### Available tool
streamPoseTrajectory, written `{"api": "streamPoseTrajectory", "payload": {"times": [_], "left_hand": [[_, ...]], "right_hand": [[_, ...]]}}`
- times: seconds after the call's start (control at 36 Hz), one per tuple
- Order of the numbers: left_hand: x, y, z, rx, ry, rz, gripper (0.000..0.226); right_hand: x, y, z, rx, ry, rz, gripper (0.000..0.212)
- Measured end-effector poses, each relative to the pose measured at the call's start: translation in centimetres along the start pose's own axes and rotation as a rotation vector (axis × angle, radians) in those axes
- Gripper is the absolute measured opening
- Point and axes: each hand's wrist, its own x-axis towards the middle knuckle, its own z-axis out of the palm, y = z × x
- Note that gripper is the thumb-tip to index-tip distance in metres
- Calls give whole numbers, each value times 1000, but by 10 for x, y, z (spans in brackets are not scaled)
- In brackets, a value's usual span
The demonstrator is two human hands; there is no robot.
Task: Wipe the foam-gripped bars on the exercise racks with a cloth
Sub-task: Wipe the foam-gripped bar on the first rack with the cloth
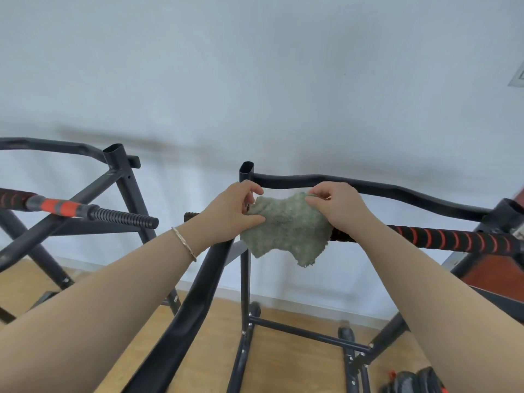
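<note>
Draping over the bar [453, 239] at the centre of the frame, the cloth [286, 228] is a small green terry piece, soft and limp, and it looks light; it will fold around the foam rather than slide stiffly along it. Its top edge is the place to hold, one corner in each hand, so the middle can wrap the bar and be drawn along.

That is how the hands sit now. The left hand [232, 211] pinches the cloth's upper left corner between thumb and fingertips, with the wrist bent slightly and a thin bracelet [184, 243] on the forearm. The right hand [337, 205] pinches the upper right corner the same way, its palm over the bar. Both forearms reach up from the bottom corners of the frame and converge at the centre.

The bar's black foam with red spiral bands runs out to the right edge; a short dark end shows just left of the left hand. The foam looks grippy, so the cloth may drag and bunch. A second bar [85, 209] lies at centre left on another rack, well apart from the cloth
</note>
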Motion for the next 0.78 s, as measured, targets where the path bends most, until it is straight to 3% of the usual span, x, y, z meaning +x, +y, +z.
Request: {"api": "streamPoseTrajectory", "payload": {"times": [0.06, 0.11, 0.19, 0.25, 0.39, 0.61, 0.78], "left_hand": [[3, -11, 3, 236, 67, 47, 39], [6, -21, 7, 442, 109, 97, 35], [9, -32, 12, 557, 74, 140, 32], [10, -40, 15, 623, 3, 156, 48], [11, -50, 17, 734, -88, 187, 64], [14, -57, 18, 694, -64, 187, 65], [12, -55, 16, 585, -58, 181, 45]], "right_hand": [[4, 5, 8, -351, 67, -157, 30], [2, 7, 23, -504, 133, -352, 50], [-7, 9, 49, -649, 8, -598, 59], [-9, 13, 62, -790, -41, -687, 66], [4, 10, 71, -1013, -28, -674, 59], [14, 8, 72, -1000, -57, -668, 54], [14, 14, 62, -963, -89, -620, 53]]}}
